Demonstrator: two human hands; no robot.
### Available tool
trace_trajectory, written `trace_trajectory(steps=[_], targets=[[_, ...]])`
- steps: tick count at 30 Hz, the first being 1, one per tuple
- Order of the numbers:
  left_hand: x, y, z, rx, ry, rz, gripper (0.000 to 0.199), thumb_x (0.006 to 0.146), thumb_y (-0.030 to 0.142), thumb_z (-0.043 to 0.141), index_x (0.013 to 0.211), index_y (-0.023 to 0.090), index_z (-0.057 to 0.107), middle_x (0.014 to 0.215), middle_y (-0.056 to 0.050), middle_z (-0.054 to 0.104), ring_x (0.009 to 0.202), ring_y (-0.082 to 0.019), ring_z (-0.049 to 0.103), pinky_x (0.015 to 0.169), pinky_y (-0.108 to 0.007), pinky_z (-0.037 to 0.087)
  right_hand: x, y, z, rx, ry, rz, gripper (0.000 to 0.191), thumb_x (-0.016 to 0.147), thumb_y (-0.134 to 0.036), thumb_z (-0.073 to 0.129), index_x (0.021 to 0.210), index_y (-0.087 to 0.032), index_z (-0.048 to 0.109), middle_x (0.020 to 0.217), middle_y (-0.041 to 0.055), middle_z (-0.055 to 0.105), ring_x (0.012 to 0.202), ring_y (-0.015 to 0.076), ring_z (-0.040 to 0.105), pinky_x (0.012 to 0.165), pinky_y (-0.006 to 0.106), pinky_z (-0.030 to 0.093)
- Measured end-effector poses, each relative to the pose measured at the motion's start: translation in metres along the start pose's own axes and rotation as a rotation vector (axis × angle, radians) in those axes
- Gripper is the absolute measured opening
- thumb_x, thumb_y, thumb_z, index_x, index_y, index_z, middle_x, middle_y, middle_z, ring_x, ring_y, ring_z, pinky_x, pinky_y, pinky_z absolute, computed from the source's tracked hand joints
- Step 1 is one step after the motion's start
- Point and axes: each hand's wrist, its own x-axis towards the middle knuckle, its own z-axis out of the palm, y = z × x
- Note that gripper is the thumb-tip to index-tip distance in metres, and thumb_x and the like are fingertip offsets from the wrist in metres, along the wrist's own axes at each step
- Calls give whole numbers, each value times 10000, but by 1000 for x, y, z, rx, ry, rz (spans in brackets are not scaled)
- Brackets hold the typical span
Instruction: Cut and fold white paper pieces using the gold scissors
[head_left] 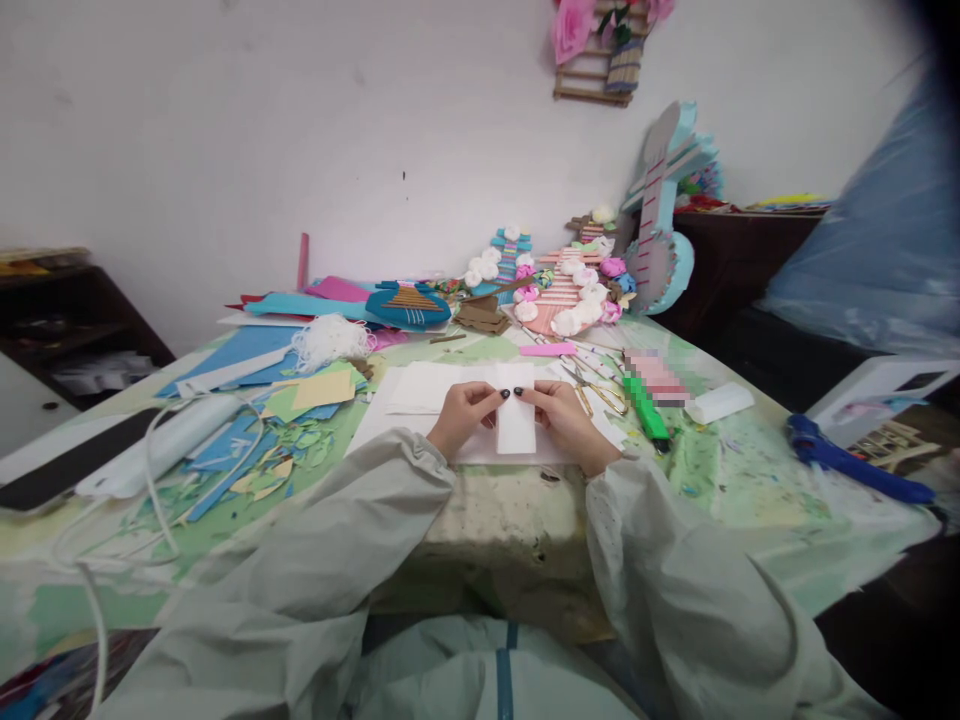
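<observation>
A narrow folded strip of white paper (516, 428) stands upright between my two hands, over larger white sheets (375, 428) lying on the table. My left hand (466, 412) pinches its left edge, thumb on the front face. On the other edge, my right hand (566, 412) grips it the same way, and the two dark-nailed thumbs nearly meet. Fingers behind the paper are hidden. Just right of my right hand lie scissors (592, 390) with gold-coloured handles, and a pink strip (547, 350) rests beyond the paper.
A green utility knife (646, 415), a white roll (720, 402) and a blue glue gun (855, 460) lie to the right. Leftward are paper scraps (300, 440), white string (334, 343) and a looping white cable (154, 490). Paper crafts (570, 290) line the wall.
</observation>
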Motion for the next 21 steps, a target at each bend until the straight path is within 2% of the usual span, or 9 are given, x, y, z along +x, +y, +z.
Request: trace_trajectory(steps=[5, 12, 17, 21], targets=[[2, 2, -4, -87, 26, -87, 388, 628, 464, 725, 799, 125, 648, 665, -13, 607, 559, -120, 557, 459, -217, 441, -3, 2, 2, -121, -131, 107, 207, 593, -311, 763, 660, -125, 701, 597, 32, 655, 511, 115, 533, 502, 240, 373], [7, 1, -10, -64, 110, -24, 299, 568, 379, 780, 673, 111, 697, 599, -10, 617, 538, -94, 497, 514, -223, 394, -5, 2, 4, -195, -206, 107, 256, 659, -363, 716, 581, -124, 669, 521, 0, 601, 461, 82, 466, 478, 217, 331], [15, -2, -23, -115, 239, -7, 294, 570, 373, 780, 690, 117, 702, 584, -2, 598, 511, -81, 462, 476, -215, 333, -7, -3, 4, -203, -308, 166, 272, 651, -369, 723, 580, -113, 660, 532, 13, 625, 480, 98, 525, 499, 215, 380], [21, -4, -34, -179, 299, -15, 301, 550, 358, 794, 693, 110, 699, 594, -11, 598, 524, -89, 485, 484, -216, 337, -8, -7, 4, -263, -406, 237, 311, 682, -402, 692, 619, -98, 684, 586, 79, 684, 559, 167, 640, 566, 252, 477]])
